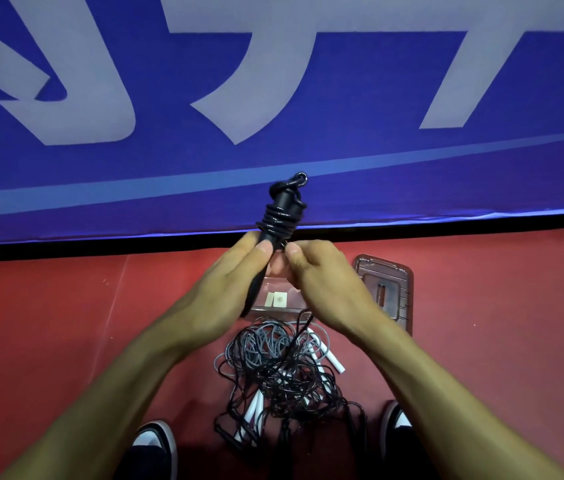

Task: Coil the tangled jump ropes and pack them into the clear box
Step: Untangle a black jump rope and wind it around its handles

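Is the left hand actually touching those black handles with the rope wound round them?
Touching. The head view shows the left hand curled round the black handles, thumb pressed against their side.

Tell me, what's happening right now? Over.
Left hand grips black handles; right hand pinches the cord, winding. Tangled ropes on floor. Clear box beneath hands, lid beside.
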Demonstrator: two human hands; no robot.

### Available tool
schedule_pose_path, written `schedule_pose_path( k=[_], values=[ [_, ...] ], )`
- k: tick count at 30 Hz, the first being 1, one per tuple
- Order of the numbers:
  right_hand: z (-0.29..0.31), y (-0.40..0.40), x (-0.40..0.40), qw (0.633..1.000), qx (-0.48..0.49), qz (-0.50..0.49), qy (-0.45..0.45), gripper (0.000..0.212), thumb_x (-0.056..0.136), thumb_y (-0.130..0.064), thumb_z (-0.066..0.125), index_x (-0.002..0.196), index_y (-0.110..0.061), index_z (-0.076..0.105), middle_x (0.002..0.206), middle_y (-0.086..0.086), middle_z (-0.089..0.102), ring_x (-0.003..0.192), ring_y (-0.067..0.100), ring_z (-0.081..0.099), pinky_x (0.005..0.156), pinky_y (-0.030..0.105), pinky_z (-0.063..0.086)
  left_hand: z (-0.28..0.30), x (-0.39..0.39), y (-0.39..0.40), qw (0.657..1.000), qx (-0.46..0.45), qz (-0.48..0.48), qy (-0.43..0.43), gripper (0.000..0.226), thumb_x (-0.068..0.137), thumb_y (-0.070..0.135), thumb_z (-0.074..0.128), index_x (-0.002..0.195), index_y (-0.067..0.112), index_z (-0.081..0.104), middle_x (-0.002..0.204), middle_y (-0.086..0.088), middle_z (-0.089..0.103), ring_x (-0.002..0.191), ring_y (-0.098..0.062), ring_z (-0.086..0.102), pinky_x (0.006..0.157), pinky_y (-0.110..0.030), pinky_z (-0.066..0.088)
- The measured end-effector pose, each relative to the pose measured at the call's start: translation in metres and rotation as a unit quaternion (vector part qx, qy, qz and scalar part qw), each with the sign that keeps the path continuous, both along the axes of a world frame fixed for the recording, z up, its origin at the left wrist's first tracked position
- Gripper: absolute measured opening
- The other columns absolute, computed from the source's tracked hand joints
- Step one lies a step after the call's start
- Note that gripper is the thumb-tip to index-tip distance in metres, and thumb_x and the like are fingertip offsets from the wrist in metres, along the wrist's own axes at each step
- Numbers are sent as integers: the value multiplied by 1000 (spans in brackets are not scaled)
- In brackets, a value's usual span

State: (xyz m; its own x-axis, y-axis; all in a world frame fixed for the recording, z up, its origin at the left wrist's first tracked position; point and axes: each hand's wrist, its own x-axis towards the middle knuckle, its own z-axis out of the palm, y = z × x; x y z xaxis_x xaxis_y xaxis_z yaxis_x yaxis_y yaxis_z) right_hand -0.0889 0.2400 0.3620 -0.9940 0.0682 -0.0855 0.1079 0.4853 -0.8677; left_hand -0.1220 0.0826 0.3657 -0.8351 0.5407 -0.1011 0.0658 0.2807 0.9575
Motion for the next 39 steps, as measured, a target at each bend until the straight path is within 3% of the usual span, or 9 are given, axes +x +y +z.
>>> schedule_pose_path(
  k=[4,7,11,16,20,24,28,32,39],
  values=[
    [-2,5,-5,999,-44,-27,-3,35,104,-22,53,74,-13,68,61,-10,62,59,2,54,68,29,45,1,1,-1,999,29,-10,25,34,98,49,40,101,23,61,86,13,58,80,-6,52,82,-41,45],
    [-1,8,-4,998,-28,-58,7,34,98,-24,64,65,-14,67,59,-5,58,58,9,49,64,31,43,4,0,-3,999,28,-29,25,23,94,37,51,109,24,64,87,19,66,82,-1,59,80,-23,46],
    [4,7,1,996,86,-31,8,40,93,-18,65,54,-18,55,53,4,53,54,21,48,48,22,32,0,-1,-6,1000,-7,-16,23,27,80,35,69,103,20,68,96,2,73,95,-16,70,89,-35,53],
    [4,5,2,997,70,-12,23,33,92,-17,61,61,-4,59,58,16,53,57,25,39,50,30,33,2,-2,-7,999,-34,4,25,36,72,50,75,99,27,67,92,6,73,85,-16,73,85,-46,58],
    [8,1,1,998,54,9,18,27,89,-8,57,62,-12,56,53,0,49,51,12,39,51,28,36,8,-4,-10,998,-41,11,35,38,65,46,79,93,30,59,90,-3,71,72,-31,73,75,-60,58],
    [6,0,1,997,-20,68,-12,21,96,-6,51,86,-16,65,63,0,71,55,11,64,58,31,50,11,-2,-11,1000,-2,-12,-21,39,84,22,81,103,12,49,86,-15,71,67,-36,70,71,-61,59],
    [6,4,1,997,40,69,11,19,94,-10,53,82,-13,68,62,-1,69,54,5,58,61,28,44,14,-2,-13,999,-7,-16,-36,35,86,18,76,107,12,48,79,-15,72,65,-33,68,67,-58,57],
    [9,9,1,995,33,87,-44,47,104,-19,51,59,-19,63,55,-10,64,52,-5,55,57,12,37,9,-4,-12,998,10,16,-53,35,84,12,78,109,9,53,77,-17,72,66,-29,66,69,-47,56],
    [6,14,1,992,93,52,-69,46,101,-38,56,64,-16,72,64,2,70,54,5,56,57,24,40,3,-2,-8,999,9,-7,-51,28,88,2,71,111,16,61,88,-1,67,72,-11,65,67,-27,56]
  ],
)
